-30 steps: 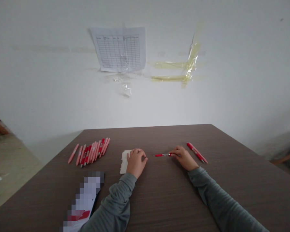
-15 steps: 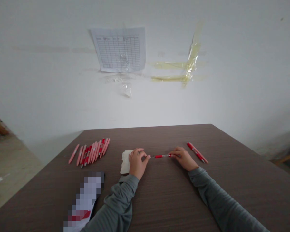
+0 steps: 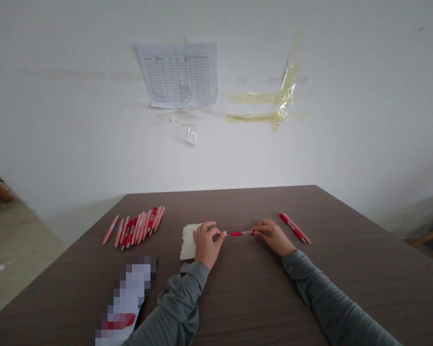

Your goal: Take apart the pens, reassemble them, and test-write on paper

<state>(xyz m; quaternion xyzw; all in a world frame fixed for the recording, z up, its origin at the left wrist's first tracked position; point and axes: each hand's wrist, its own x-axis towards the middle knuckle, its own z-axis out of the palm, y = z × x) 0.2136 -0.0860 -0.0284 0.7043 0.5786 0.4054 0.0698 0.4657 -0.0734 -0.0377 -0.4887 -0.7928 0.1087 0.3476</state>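
A red and clear pen (image 3: 241, 233) lies level between my two hands, over the middle of the brown table. My left hand (image 3: 208, 241) pinches its left end between thumb and forefinger, beside a cream piece of paper (image 3: 188, 241) that it partly covers. The pen's right end is between the fingertips of my right hand (image 3: 272, 235). Right of that hand, a red pen (image 3: 291, 227) and a pink one lie side by side. On the left of the table, several pink and red pens (image 3: 140, 227) form a slanted row.
A blurred-out white and red object (image 3: 128, 295) lies at the front left of the table (image 3: 252, 298). Behind the table, a printed sheet (image 3: 182, 74) and yellowed tape (image 3: 288, 86) are stuck to the wall.
My left hand has shifted very slightly to the right, with its fingers still on the pen. My right hand has hardly moved.
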